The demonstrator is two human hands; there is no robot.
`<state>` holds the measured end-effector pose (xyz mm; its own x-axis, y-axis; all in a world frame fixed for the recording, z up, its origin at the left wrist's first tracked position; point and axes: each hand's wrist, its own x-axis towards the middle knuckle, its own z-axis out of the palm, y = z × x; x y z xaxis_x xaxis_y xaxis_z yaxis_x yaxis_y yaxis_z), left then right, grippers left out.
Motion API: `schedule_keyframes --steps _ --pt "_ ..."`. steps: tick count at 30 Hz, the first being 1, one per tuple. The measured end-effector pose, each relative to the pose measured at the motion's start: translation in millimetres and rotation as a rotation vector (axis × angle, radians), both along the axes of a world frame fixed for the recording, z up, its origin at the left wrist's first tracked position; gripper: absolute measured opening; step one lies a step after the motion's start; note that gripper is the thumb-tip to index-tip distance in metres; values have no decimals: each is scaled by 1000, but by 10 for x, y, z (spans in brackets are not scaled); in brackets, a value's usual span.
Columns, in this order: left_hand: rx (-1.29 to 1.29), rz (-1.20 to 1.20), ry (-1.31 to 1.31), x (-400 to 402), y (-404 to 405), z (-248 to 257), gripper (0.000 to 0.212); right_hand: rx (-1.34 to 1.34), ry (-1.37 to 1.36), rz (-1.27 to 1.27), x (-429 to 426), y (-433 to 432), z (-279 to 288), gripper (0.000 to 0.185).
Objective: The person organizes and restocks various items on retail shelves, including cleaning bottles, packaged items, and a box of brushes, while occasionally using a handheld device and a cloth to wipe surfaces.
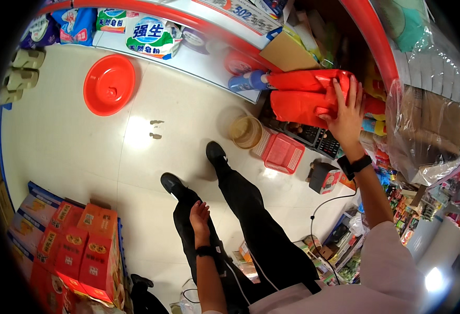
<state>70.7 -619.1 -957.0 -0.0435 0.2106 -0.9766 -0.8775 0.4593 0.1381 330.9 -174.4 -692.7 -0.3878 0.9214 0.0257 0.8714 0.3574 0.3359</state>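
Observation:
My right hand (pixel 345 110), with a black band on its wrist, reaches up to the right and lies with spread fingers on red plastic bags (pixel 300 104). Whether its fingers grip the plastic, I cannot tell. The bags rest over a black plastic crate (pixel 318 137) beside the shelf, and a blue bottle (pixel 247 81) lies against their left end. Low in the middle, my left hand (pixel 200 218) hangs over my leg with slightly curled fingers and nothing in it.
A red plastic basin (pixel 110 84) stands on the floor at the upper left. Near my feet are a tan basket (pixel 246 132) and a red basket (pixel 284 153). Stacked red cartons (pixel 82 251) fill the lower left. Washing powder bags (pixel 153 35) line the shelf. Another person's shoe (pixel 141 280) shows at the bottom.

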Motion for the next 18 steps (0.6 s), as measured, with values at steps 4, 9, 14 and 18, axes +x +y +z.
schedule_keyframes --steps 4,9,14,18 --pt "-48 -117 45 25 -1 -38 38 -48 -96 17 132 160 19 98" --pt "-67 -162 103 43 49 -51 32 -114 -156 73 307 247 35 89" --pt "-61 -181 106 79 3 -176 30 -227 -95 149 435 140 148 87" --pt "-31 -155 91 85 20 -192 29 -226 -184 209 357 57 208 75"
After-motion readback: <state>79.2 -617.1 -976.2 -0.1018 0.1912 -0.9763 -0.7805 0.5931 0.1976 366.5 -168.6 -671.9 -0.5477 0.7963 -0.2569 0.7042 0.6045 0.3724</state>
